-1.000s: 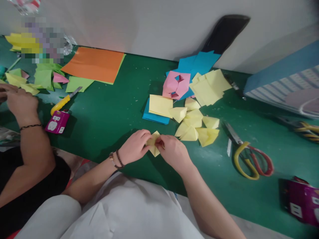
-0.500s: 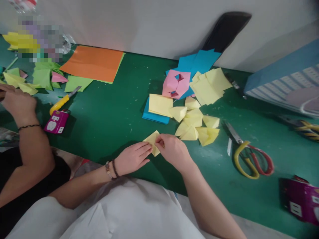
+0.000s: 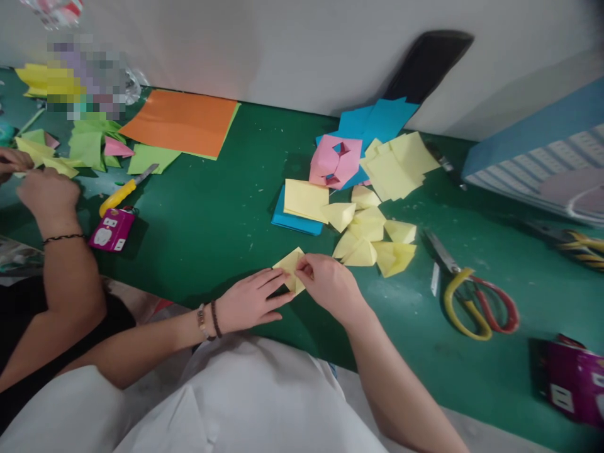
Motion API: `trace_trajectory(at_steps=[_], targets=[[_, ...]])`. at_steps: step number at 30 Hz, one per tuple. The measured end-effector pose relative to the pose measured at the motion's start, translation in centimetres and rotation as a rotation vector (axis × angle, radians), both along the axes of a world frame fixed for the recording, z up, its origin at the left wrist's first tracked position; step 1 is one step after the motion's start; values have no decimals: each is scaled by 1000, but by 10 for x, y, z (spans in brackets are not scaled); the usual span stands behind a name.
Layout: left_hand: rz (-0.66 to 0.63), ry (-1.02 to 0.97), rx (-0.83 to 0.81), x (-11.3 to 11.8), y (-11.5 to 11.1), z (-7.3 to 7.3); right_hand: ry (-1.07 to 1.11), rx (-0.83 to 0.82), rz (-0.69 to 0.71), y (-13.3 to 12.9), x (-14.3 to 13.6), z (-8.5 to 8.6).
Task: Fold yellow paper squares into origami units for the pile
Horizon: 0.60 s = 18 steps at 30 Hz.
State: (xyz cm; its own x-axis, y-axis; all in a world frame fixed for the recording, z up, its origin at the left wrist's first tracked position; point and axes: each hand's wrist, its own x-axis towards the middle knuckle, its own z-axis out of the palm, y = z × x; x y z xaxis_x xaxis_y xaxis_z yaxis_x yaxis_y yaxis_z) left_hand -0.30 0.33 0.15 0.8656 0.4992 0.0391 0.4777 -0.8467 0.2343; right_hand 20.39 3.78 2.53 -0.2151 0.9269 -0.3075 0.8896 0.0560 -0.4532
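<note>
A small folded yellow paper [image 3: 290, 260] lies on the green table between my hands. My left hand [image 3: 252, 301] rests flat with spread fingers, its fingertips on the paper's left part. My right hand [image 3: 330, 286] pinches at the paper's right side with thumb and forefinger. Behind them, a yellow folded sheet [image 3: 306, 199] sits on blue paper [image 3: 297, 221]. Several yellow folded pieces [image 3: 361, 236] are heaped to the right, near a pink folded paper shape [image 3: 335, 161].
Scissors [image 3: 457, 277], pliers [image 3: 566, 238] and a purple box [image 3: 573, 384] lie to the right. At left are a yellow cutter [image 3: 117, 196], another purple box [image 3: 112, 230], orange paper [image 3: 184, 123] and another person's hands [image 3: 50, 198]. A black object [image 3: 427, 63] leans against the wall.
My left hand's fingers have spread a little on the paper. The other person's hands show further into view at the left, and the whole view has shifted slightly.
</note>
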Motion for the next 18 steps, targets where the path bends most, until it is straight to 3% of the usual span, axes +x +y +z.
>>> trace_trajectory(at_steps=[10,18], targets=[[29,-125,-109,-4,2,-2,43,32,44,-2,4,-3],[28,-59,-29,2,-3,0,162,87,249,-5,23,-7]])
